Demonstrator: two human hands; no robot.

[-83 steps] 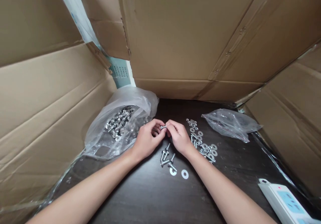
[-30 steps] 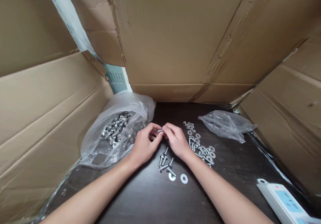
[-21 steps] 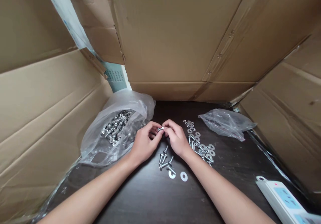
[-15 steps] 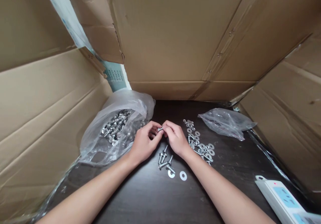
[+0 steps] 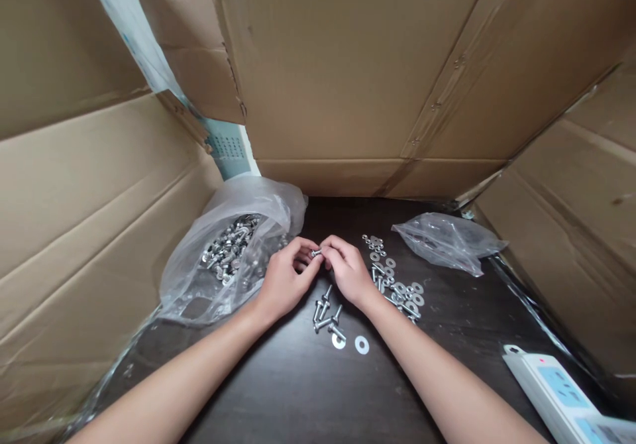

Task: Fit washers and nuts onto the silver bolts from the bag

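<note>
A small metal bolt point(image 5: 316, 253) is pinched between the fingertips of both my hands, above the dark table. My left hand point(image 5: 289, 273) is closed on its left end, thumb against forefinger. My right hand point(image 5: 346, 268) is closed on the other end, and its fingertips hide part of the bolt. Whether a nut sits on it is too small to tell. Just below my hands lie several bolts point(image 5: 325, 311) with nuts on them. A flat washer point(image 5: 338, 342) lies partly under one bolt, and another washer point(image 5: 362, 338) is to its right.
At left, an open plastic bag point(image 5: 173, 275) holds many bolts and other hardware point(image 5: 229, 248). Right of my hands are loose nuts point(image 5: 376, 244), washers and bolts point(image 5: 397, 291). Beyond them lies a clear plastic bag point(image 5: 450, 240). A power strip point(image 5: 556, 391) is at lower right; cardboard walls point(image 5: 348, 66) surround the table.
My hands stay together on the bolt, with only a slight shift of the fingers. The whole view has moved up very slightly; the parts on the table lie as before.
</note>
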